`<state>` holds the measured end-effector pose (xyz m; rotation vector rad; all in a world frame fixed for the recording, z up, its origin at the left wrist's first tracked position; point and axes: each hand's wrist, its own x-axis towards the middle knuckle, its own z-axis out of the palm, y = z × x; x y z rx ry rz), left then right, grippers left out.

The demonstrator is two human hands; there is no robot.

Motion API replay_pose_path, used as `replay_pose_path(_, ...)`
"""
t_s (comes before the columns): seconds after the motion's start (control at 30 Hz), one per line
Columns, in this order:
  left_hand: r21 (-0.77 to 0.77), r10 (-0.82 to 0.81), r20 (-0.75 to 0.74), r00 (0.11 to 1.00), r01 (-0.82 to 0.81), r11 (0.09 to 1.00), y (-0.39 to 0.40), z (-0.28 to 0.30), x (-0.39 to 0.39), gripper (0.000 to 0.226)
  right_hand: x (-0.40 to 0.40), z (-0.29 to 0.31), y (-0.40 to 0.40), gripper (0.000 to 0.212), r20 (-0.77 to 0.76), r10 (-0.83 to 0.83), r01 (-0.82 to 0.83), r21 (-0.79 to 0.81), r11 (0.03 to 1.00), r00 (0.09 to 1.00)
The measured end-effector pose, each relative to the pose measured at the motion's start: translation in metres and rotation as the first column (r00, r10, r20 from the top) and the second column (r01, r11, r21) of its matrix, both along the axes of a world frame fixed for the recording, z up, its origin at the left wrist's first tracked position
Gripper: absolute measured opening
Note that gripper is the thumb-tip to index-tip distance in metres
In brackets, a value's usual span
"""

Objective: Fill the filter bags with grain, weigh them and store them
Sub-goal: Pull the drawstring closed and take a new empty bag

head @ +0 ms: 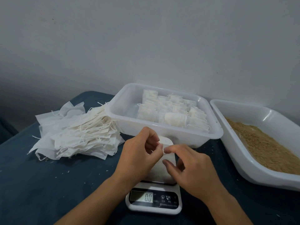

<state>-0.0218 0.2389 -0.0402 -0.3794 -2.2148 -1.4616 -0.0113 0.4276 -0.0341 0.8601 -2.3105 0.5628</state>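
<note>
Nearest the camera, a white digital kitchen scale [154, 201] reads 0.0 on the dark blue tablecloth [48, 184]. Beyond stand a white plastic tray of tan grain [266, 143], a clear plastic bin of filled bags [164, 111] and a heap of empty white filter bags [78, 132]. Above the scale, left hand [138, 156] and right hand [191, 166] together pinch one small white filter bag [168, 157].

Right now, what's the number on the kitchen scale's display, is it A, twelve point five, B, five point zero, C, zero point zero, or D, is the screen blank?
C: the lit display on the scale reads 0.0, while both hands hold a filter bag over its platform, the left hand and right hand pinching the bag's top edge.
</note>
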Motion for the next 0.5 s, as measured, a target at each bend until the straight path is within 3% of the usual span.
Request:
replay_pose_path(0.1,0.007,-0.027,-0.008,1.000,0.027,1.000,0.0006,-0.0002,0.0009,0.027,-0.0016,0.0006,0.0011,0.028,-0.010,-0.062,0.062,0.092,0.994,0.998)
replay_pose_path(0.27,-0.016,0.003,-0.005,1.000,-0.003,1.000,0.0018,0.0000,0.0029,0.031,0.0012,0.0036,-0.0020,0.006,-0.054,-0.042,0.051,0.163,0.985,0.998)
replay_pose_path(0.5,-0.016,0.021,0.109,0.994,-0.019,1.000,-0.0011,-0.0007,0.0011,0.024,0.0001,0.0034,-0.0051,0.012,-0.010,0.037,-0.034,0.199,0.979,0.999)
